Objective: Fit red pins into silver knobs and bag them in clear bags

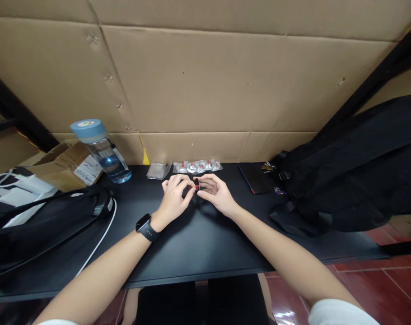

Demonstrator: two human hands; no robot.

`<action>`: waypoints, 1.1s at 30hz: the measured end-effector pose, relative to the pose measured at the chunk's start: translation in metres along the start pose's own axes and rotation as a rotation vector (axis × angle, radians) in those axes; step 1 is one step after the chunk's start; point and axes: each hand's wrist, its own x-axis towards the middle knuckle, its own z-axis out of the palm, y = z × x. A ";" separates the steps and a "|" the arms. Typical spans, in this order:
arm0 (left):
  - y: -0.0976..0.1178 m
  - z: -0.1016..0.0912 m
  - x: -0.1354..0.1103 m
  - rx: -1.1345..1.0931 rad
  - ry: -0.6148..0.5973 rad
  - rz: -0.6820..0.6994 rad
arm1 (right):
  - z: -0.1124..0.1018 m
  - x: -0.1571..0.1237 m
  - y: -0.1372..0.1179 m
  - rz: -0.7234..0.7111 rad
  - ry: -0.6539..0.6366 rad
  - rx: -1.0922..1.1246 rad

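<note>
And here, right at the middle of the black tabletop (pixel 205 248), a small round piece with red on it (pixel 197 186) sits up between the fingertips, held by its edge, probably because something so small and thin leaves little else to grip! Just beyond it, against the cardboard panel (pixel 205 85), runs a row of clear-wrapped discs (pixel 198 167), within easy reach and, I'd judge, lined up so each can be picked out singly; the stack of clear plastic sleeves (pixel 156 170) sits just beside them, squared up and handy. The water bottle (pixel 105 151) stands farther left by the open cardboard box (pixel 65 164), the black backpack (pixel 357 171) is over on the right, and both look parked there to spare the forearms

Now the hands! The left hand (pixel 177 194), smartwatch (pixel 147 227) on its wrist, arches palm down, thumb and forefinger pinching the near side of the piece; the right hand (pixel 218 195) turns inward, fingers curved, thumb below, grasping the other side of its rim. Both forearms angle in from the table's front edge, fingertips almost meeting, though exactly which finger bears on what is too small to tell
</note>
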 end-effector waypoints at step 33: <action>-0.001 -0.003 0.002 -0.070 0.039 0.023 | -0.001 -0.002 -0.002 0.070 -0.050 0.093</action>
